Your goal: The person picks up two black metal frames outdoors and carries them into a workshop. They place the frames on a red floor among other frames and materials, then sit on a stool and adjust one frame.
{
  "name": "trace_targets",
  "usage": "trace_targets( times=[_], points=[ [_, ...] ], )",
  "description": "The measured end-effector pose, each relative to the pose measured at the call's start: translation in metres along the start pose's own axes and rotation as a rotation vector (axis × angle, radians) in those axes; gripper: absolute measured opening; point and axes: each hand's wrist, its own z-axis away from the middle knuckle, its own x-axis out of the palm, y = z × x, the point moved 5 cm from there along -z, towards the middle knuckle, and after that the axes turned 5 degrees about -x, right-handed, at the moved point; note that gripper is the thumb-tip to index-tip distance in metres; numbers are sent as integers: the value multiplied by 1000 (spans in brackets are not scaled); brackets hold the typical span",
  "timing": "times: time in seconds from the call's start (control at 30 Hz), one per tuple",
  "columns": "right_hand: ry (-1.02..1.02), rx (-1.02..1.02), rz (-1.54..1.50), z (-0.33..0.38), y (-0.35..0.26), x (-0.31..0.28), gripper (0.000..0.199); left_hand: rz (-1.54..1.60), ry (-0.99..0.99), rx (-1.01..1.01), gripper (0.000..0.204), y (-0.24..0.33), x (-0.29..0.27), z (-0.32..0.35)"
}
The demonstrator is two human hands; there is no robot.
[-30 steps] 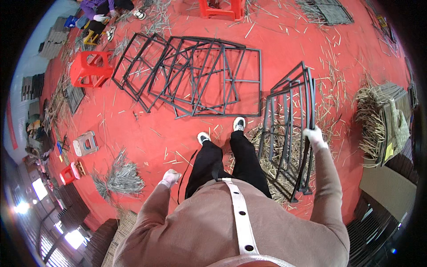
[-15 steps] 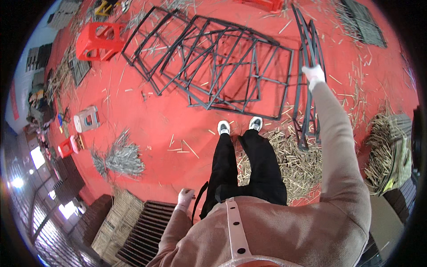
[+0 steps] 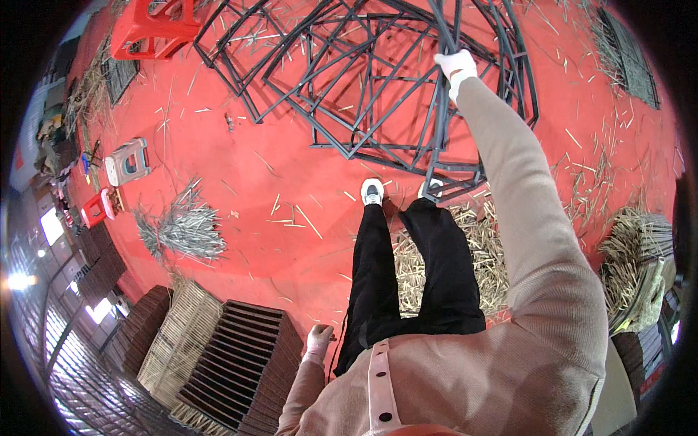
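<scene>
My right hand, in a white glove, is closed round the bars of a dark metal frame. This frame stands tilted on edge, its near end close to my right shoe. Beyond my feet, several similar dark rectangular frames lie overlapped in a tangled heap on the red floor, and the held one crosses in front of their right part. My left hand hangs low beside my left leg. Its fingers are curled in, and nothing shows in them.
Cut straw pieces lie around my right leg. A grey straw bundle rests at left, near a pale stool. A red stool stands far left. Slatted dark panels are stacked near left; bundled straw is at right.
My right hand has swung the held frame leftward, from the right of the heap to across its right part. The view has shifted slightly. My left hand stays low by my leg.
</scene>
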Motion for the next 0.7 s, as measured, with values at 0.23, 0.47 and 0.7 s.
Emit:
trace_targets(
  times=[0.23,0.47,0.7],
  points=[
    [99,-210,39,-39,14,-40,35,8,-18,89,31,3,-15,-18],
    [482,-137,75,17,18,-336,38,-26,-32,120,28,14,-51,-33],
    [706,-29,389,274,160,-508,37,-229,-104,371,27,85,-79,-33]
  ],
)
